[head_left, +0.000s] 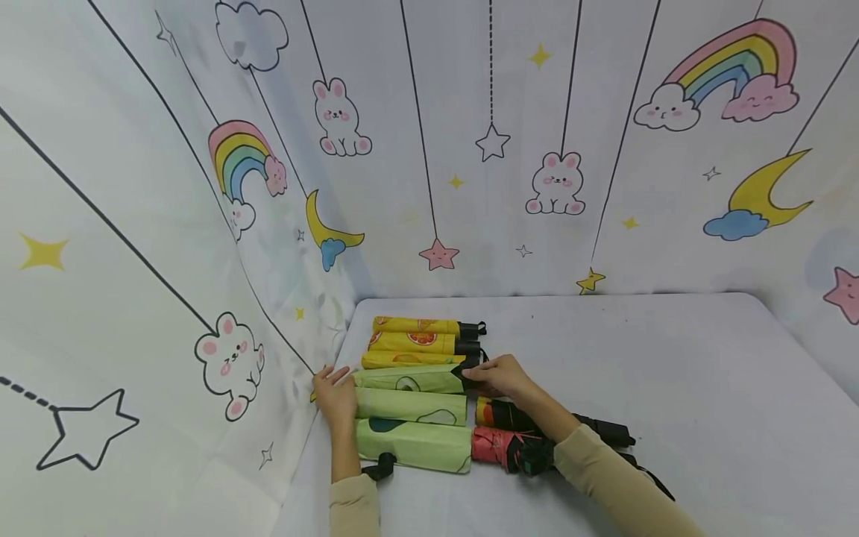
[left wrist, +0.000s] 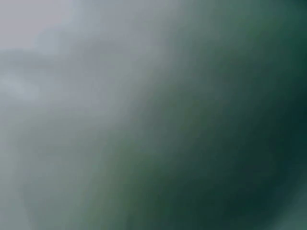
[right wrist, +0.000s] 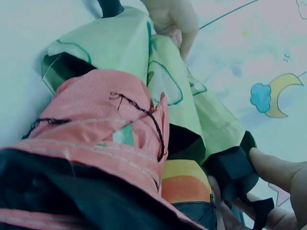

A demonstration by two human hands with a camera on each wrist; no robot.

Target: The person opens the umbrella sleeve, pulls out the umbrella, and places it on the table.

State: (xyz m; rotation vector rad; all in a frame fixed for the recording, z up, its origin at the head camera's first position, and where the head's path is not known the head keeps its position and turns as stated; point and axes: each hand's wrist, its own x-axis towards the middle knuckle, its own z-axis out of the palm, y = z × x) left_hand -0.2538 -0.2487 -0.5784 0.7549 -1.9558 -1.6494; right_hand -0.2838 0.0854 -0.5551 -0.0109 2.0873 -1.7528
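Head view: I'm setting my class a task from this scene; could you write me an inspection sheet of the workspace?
Surface: white table, smooth-looking.
Job's things: three green avocado-print bundles side by side; three yellow fruit-print bundles beyond them; a red bundle and a black bundle to the right.
Clutter: nothing seen besides the bundles.
Hands: right hand pinches the black end of the farthest green bundle; left hand is at its left end.
Cables: one thin black cord or strap; cannot tell which.
Surroundings: white backdrop printed with rabbits, rainbows, moons, stars.
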